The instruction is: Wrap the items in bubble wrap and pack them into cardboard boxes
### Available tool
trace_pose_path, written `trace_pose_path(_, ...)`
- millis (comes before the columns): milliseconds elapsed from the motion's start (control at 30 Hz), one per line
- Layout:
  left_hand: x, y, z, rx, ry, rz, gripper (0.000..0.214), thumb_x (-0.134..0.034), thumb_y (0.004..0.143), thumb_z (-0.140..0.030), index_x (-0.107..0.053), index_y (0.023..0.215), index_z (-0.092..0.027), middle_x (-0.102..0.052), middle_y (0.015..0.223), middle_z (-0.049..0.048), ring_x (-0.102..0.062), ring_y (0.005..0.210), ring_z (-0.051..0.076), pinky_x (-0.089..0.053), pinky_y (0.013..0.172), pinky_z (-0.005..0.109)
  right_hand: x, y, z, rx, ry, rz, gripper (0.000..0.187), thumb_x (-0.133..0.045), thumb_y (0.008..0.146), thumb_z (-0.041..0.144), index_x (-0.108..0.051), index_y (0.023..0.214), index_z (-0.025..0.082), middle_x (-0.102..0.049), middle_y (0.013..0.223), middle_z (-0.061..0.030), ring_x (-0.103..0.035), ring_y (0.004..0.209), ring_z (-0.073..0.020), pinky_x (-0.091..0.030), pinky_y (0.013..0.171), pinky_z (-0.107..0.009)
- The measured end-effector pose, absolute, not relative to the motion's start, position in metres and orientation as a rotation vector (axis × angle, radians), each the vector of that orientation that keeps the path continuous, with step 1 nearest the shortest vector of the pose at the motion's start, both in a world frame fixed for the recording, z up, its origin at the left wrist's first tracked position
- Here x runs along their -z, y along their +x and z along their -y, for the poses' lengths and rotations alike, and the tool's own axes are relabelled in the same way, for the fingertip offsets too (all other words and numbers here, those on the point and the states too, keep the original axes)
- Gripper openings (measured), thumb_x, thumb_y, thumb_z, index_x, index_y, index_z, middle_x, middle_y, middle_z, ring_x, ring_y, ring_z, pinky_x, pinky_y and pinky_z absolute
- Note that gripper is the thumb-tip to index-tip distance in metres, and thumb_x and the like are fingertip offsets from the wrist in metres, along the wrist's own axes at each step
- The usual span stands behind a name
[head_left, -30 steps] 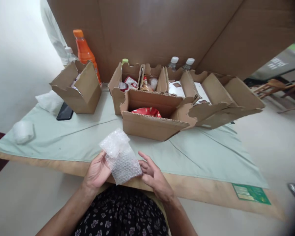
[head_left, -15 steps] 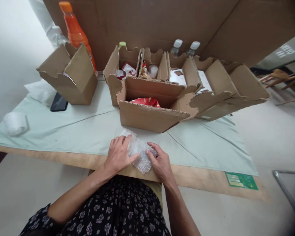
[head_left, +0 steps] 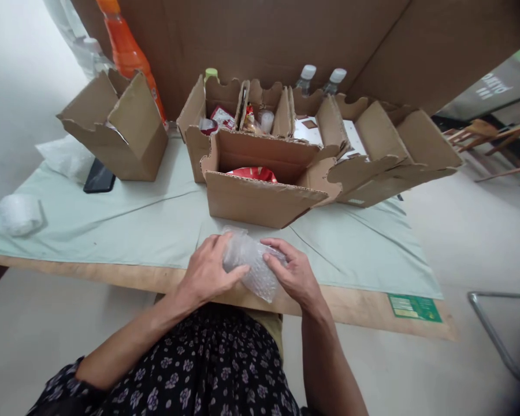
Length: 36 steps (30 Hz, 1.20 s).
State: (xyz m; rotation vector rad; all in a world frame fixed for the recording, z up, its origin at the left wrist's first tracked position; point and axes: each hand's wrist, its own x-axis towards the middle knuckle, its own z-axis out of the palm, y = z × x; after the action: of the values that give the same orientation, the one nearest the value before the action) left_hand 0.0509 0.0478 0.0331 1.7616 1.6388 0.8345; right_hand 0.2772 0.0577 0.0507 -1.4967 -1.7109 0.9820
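Both hands grip a piece of clear bubble wrap (head_left: 256,267) at the table's front edge. My left hand (head_left: 210,267) is closed on its left side, thumb laid across the front. On the right side my right hand (head_left: 293,270) pinches it between thumb and fingers. Whether anything lies inside the wrap I cannot tell. Just behind the hands stands an open cardboard box (head_left: 260,202) with a red packet (head_left: 256,173) in it.
Several open cardboard boxes (head_left: 190,156) stand in a row behind, holding small packets and white cards. To the left are another box (head_left: 143,156), an orange bottle (head_left: 127,52), a black phone (head_left: 99,177) and a bubble-wrap roll (head_left: 21,214). A green card (head_left: 415,308) lies at the right edge.
The bubble wrap has been turned and lifted slightly, and looks smoother and wider. My right hand has moved a little to the right. The whole view has shifted slightly.
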Motion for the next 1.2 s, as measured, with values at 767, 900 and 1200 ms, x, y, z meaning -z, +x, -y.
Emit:
trace_pose_path(767, -0.022, 0.049, -0.072, -0.621, 1.662, -1.550, 0.022, -0.050, 0.078, -0.022, -0.069, 0.088, -0.020, -0.068, 0.076, 0.0047, -0.064, 0.073, 0.022, -0.051, 0.071, 0.034, -0.064, 0.280, -0.046, -1.146, -1.310, 1.633, 0.023, -0.065, 0.089, 0.033, -0.080, 0.103, 0.022, -0.081, 0.102, -0.0053, -0.074, 0.095, -0.0218, -0.060, 0.088, -0.035)
trace_pose_path(900, -0.032, 0.004, -0.084, -0.677, 1.522, -1.471, 0.032, -0.046, 0.076, -0.025, -0.069, 0.097, -0.019, -0.068, 0.072, 0.0003, -0.064, 0.066, 0.018, -0.050, 0.064, 0.028, -0.055, 0.306, -0.064, -1.029, -1.509, 1.589, 0.030, -0.065, 0.090, 0.041, -0.078, 0.108, 0.021, -0.080, 0.104, -0.0056, -0.069, 0.076, -0.0182, -0.056, 0.069, -0.031)
trace_pose_path(1200, -0.024, -0.054, -0.066, -0.806, 1.689, -1.971, 0.045, -0.058, 0.077, -0.023, -0.071, 0.120, -0.022, -0.070, 0.076, 0.0003, -0.061, 0.063, 0.021, -0.051, 0.065, 0.035, -0.023, 0.327, -0.078, -0.374, -1.829, 1.714, 0.033, -0.058, 0.092, 0.037, -0.074, 0.113, 0.017, -0.076, 0.114, -0.0174, -0.067, 0.107, -0.0351, -0.048, 0.101, -0.057)
